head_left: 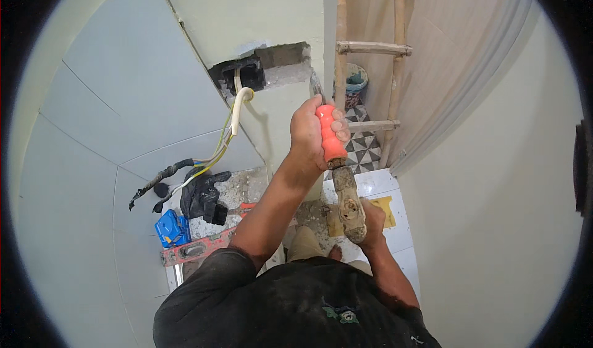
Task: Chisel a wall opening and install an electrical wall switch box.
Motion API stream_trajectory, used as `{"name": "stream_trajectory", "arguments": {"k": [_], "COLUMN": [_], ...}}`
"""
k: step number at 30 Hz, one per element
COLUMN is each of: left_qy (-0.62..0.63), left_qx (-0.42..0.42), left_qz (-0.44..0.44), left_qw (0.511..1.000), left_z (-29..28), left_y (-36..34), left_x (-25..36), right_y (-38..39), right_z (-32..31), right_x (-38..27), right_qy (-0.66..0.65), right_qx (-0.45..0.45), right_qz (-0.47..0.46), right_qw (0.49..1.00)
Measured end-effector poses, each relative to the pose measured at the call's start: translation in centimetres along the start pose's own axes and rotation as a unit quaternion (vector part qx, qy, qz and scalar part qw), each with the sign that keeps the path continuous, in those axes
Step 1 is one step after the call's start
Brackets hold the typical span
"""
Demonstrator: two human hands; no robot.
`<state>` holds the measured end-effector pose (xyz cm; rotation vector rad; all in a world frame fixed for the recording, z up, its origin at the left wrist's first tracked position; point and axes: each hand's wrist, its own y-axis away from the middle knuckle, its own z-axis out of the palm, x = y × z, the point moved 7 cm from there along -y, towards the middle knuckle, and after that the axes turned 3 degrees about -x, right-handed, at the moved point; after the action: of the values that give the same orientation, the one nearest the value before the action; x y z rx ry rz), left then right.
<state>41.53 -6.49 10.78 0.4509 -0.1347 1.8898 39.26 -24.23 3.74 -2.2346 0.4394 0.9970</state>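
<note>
My left hand (307, 131) is wrapped round the orange-red handle of a chisel (331, 130). The chisel's metal blade points up at the wall, its tip by the right end of a rectangular recess (284, 65) cut into the plaster. Below the handle's butt is a worn, dusty hammer (351, 209), its head lined up with the chisel and touching or very close to it. My right hand (373, 225) is closed on the hammer's handle, which is mostly hidden behind the head. A black box (252, 75) sits in the recess's left part, with a white cable (243, 104) coming out.
Loose wires (216, 156) hang left. Below them lie a black plastic bag (201, 193), a blue packet (172, 228) and a red spirit level (197, 247) on the debris-strewn floor. To the right stand a wooden ladder (374, 48) and a bucket (354, 82); yellow cardboard (388, 211) lies on white tile.
</note>
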Motion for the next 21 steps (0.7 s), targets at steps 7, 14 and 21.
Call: {"name": "stream_trajectory", "arguments": {"k": [7, 14, 21], "left_qy": [0.02, 0.023, 0.018], "left_qx": [0.029, 0.04, 0.047], "left_qz": [0.009, 0.008, 0.019], "left_qw": [0.999, 0.999, 0.999], "left_z": [-0.3, 0.1, -0.3], "left_y": [-0.2, -0.1, -0.3], "left_x": [-0.2, -0.4, -0.1], "right_y": [1.0, 1.3, 0.6], "right_z": [0.7, -0.5, -1.1], "right_x": [1.8, 0.7, -0.7], "right_qy": [0.179, 0.023, 0.056], "right_qx": [-0.02, 0.065, 0.075], "right_qz": [-0.026, -0.135, -0.156], "right_qw": [0.983, 0.988, 0.983]}}
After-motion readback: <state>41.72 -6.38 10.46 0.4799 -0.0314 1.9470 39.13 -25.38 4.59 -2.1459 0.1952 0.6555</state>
